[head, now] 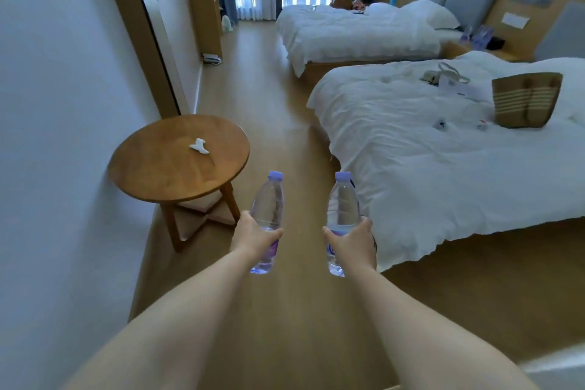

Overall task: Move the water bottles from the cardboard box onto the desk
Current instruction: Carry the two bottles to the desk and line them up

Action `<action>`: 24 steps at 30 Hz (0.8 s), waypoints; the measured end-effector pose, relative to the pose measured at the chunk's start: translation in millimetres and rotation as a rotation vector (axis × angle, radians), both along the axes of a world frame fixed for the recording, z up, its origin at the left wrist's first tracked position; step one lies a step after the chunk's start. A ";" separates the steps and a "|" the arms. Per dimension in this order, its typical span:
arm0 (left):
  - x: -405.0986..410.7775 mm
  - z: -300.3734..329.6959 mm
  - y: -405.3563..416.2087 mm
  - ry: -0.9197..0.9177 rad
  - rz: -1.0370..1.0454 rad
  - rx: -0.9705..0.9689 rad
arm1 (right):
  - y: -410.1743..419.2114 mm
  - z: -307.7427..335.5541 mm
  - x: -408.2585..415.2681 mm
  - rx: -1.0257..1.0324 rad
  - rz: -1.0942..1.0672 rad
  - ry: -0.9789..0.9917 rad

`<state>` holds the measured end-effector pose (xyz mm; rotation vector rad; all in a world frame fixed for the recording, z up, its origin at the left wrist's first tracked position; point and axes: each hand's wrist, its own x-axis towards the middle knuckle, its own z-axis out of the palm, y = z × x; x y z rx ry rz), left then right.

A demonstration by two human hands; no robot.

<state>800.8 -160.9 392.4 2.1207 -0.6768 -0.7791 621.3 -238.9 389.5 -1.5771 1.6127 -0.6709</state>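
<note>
I carry two clear water bottles with purple caps, both upright over the wooden floor. My left hand (254, 236) grips the left bottle (267, 203) around its lower half, over the purple label. My right hand (351, 242) grips the right bottle (342, 204) the same way. Both arms reach forward, side by side. No cardboard box is in view. A wooden desk unit (204, 19) stands far off along the left wall.
A round wooden side table (158, 168) with a crumpled white tissue (199, 146) stands at the left by the wall. Two white beds (427, 149) fill the right side; a woven bag (525, 100) lies on the near one. A floor aisle runs between toward curtains.
</note>
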 end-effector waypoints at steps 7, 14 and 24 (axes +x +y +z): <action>55.6 -1.1 -95.0 -0.029 0.017 -0.037 | -101.5 -6.0 57.0 -0.032 0.061 0.020; 110.9 3.7 -248.4 -0.036 0.135 -0.075 | -264.1 0.1 122.3 -0.075 0.111 0.024; 188.3 24.3 -433.5 -0.012 0.137 -0.102 | -453.7 12.2 209.1 -0.108 0.267 0.116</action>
